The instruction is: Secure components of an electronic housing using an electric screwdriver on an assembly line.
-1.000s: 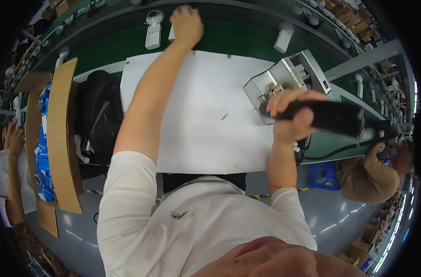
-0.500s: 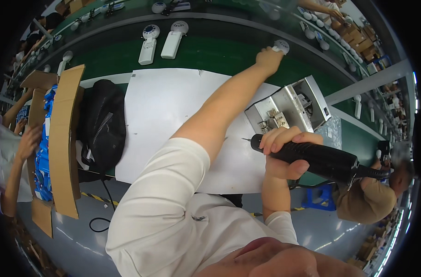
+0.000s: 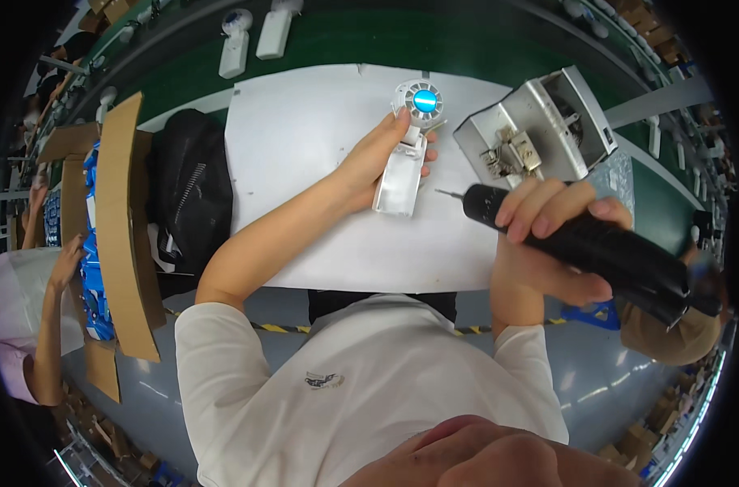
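My left hand (image 3: 376, 158) is closed around a white handheld fan (image 3: 400, 183) above the white work sheet (image 3: 296, 235). The fan's round head has a shiny blue centre and faces up; its handle looks like an open, hollow shell pointing toward me. In my right hand (image 3: 548, 235) is a black electric screwdriver (image 3: 629, 264), fingers wrapped over its body. Its thin bit points left toward the fan handle, apart from it. Beyond the bit stands an open metal box (image 3: 540, 118) with small metal fittings inside.
Two more white fans (image 3: 234, 50) lie on the green conveyor (image 3: 345, 45) at the far side. Left of the sheet are a black bag (image 3: 193, 191) and a cardboard box (image 3: 122, 235) of blue packs, where a co-worker's hand (image 3: 67, 261) reaches. Another person sits at right.
My left hand has come back from the conveyor with a fan and holds it over the sheet. The screwdriver stays in my right hand, and the view has shifted.
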Demonstrator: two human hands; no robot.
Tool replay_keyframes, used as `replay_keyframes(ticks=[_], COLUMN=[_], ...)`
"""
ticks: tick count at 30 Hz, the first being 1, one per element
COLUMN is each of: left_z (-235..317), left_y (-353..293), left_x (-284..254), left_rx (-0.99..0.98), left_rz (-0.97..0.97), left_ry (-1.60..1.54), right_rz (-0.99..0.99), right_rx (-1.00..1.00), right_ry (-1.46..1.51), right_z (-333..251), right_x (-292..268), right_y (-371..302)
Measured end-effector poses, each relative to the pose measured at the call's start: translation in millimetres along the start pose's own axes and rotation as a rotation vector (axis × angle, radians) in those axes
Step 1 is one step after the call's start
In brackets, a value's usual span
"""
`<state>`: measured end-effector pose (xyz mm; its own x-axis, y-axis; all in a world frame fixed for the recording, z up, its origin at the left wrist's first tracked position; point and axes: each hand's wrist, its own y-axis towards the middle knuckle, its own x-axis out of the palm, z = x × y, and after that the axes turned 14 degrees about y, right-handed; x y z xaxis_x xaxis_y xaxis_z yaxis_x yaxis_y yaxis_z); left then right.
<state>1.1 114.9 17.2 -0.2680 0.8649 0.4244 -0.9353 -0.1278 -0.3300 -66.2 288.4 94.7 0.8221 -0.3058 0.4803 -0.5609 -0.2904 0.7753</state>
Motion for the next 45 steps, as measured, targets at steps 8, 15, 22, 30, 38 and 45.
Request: replay_keyframes(ticks=[8, 15, 22, 30, 38, 45], left_z=[-27.2, -31.4, -28.0, -36.1, -26.6, -37.3], left_y=[-7.6, -8.1, -7.9, -5.9, -10.3, -2.1], left_x=[-0.3, -2.8, -4.7, -10.2, 6.6, -4.6], left_rx=[0.003, 0.018, -0.010, -0.035, 0.018, 0.022], left_rz=[-0.089, -0.122, -0.134, -0.114, -0.114, -0.204], left_ry=[-0.027, -0.031, -0.014, -0.045, 0.057, -0.044], right_rz=[-0.011, 0.090, 0.096, 0.006, 0.083, 0.085], right_rx=[0.070, 0.129, 0.213, 0.254, -0.039, 0.107], right_ry=[-0.069, -0.221, -0.125, -0.163, -0.443, -0.282], right_z=[43.8, 62.2, 73.6, 73.6, 10.0, 28.9], right_x=[-11.6, -9.6, -17.8, -7.9, -26.7, -16.1], right_y=[-14.0, -19.7, -19.5, -11.5, 28.9, 9.0])
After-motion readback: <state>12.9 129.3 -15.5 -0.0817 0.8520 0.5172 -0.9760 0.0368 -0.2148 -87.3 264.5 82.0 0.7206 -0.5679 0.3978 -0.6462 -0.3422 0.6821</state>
